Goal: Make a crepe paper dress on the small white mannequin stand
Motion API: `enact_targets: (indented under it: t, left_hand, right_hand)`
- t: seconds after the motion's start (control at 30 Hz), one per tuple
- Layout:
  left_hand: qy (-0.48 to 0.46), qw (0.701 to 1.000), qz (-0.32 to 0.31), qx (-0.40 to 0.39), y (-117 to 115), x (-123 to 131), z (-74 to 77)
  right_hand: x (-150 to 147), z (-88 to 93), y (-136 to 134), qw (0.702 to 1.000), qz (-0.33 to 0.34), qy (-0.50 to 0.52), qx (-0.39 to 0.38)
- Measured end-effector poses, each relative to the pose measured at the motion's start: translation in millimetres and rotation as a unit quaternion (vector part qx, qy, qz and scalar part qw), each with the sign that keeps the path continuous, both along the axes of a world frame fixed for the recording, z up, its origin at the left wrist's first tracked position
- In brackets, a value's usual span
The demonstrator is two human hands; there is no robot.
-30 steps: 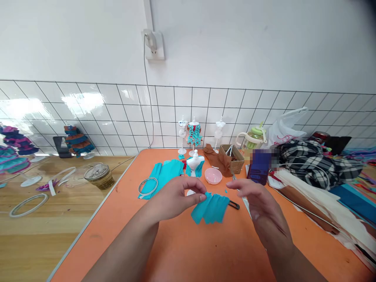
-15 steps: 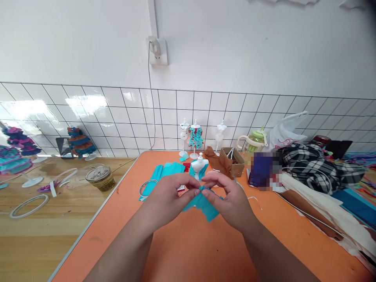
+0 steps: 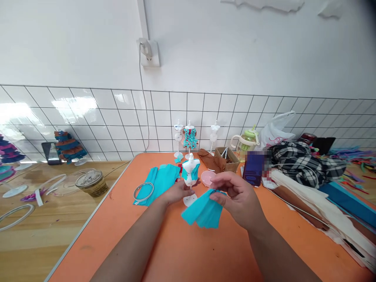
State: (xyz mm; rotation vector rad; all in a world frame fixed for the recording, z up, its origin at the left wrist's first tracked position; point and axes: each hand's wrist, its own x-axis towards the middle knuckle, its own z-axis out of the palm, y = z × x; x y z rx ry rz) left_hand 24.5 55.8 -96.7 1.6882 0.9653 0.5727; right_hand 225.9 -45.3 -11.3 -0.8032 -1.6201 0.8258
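My left hand (image 3: 178, 193) is closed around the lower part of a small white dress form (image 3: 188, 166), which stands upright on its round base. Turquoise material covers part of the form's upper body. In my right hand (image 3: 236, 197), thumb and fingers pinch the gathered top of a turquoise pleated piece (image 3: 204, 211). It fans out downward, just to the right of the form and apart from it. Whether it is paper or cloth I cannot tell. Left of the form lie turquoise sheets (image 3: 166, 176) with a pale ring (image 3: 143, 192) on top.
Behind stand a form dressed in turquoise and red (image 3: 190, 137) and two white forms. A pink dish (image 3: 207, 178), a cardboard box (image 3: 230, 160), a phone (image 3: 252, 168) and a green-lidded bottle (image 3: 249, 141) are to the right. Strips of material (image 3: 317, 211) line the orange table's (image 3: 188, 250) right side.
My left hand has let go of the turquoise piece and taken hold of the dress form. My right hand has moved slightly right with the piece, which now hangs fanned out. The view has shifted right.
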Motion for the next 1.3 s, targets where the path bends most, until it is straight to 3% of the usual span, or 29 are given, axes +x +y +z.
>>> enact_targets:
  t: [0.07,0.33,0.43,0.6,0.8,0.97,1.3]
  left_hand:
    - [-0.035,0.999,-0.014,-0.004,-2.7,6.6,-2.0]
    - [0.016,0.999,0.047,0.023,1.9,14.7,-4.7]
    - [0.02,0.999,0.028,0.018,-1.5,13.0,0.3]
    - [0.03,0.998,-0.042,-0.019,-10.1,3.6,20.4]
    - [0.033,0.998,-0.051,-0.015,-18.0,-0.2,36.3]
    - [0.028,0.998,-0.043,-0.039,-21.0,0.6,37.5]
    - [0.075,0.996,-0.05,-0.005,-19.8,-2.0,38.8]
  right_hand:
    - [3.0,-0.8,-2.3,1.0,-0.005,-0.003,0.02]
    - [18.3,-1.4,0.0,0.995,-0.052,-0.079,0.033]
    - [26.7,5.1,6.5,0.99,-0.074,-0.118,0.006]
    - [35.1,17.4,18.8,0.988,-0.118,-0.099,-0.019]
    - [22.4,25.5,19.7,0.98,-0.16,-0.115,0.005]
    - [13.1,23.6,25.0,0.979,-0.184,-0.08,0.03]
    - [6.6,14.4,26.7,0.961,-0.264,-0.049,0.061]
